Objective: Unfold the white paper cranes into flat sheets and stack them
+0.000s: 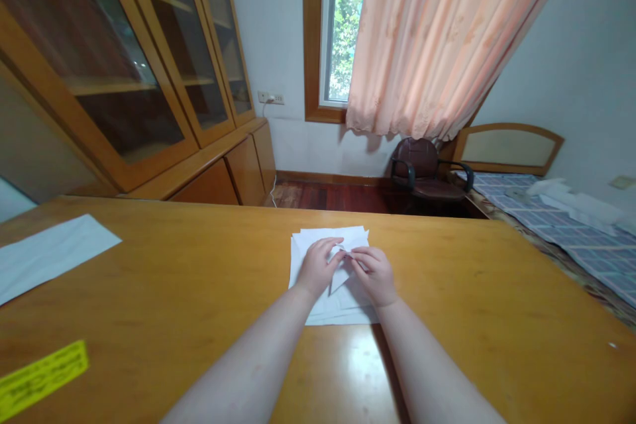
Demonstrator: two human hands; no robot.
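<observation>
A small stack of white paper sheets [318,308] lies on the wooden table [199,291] in front of me. Above the stack both hands meet over a folded piece of white paper [342,275] with a pointed lower tip. My left hand [318,266] pinches its upper edge with curled fingers. My right hand [375,271] grips the same piece from the right, fingers pressed together on the fold. Both forearms stretch in from the bottom of the view.
A white sheet [44,255] lies at the table's left edge and a yellow label [40,377] near the front left corner. Beyond the table stand a glass-door wooden cabinet [149,66], a brown chair [427,172], a bed [571,225] and a curtained window [342,26].
</observation>
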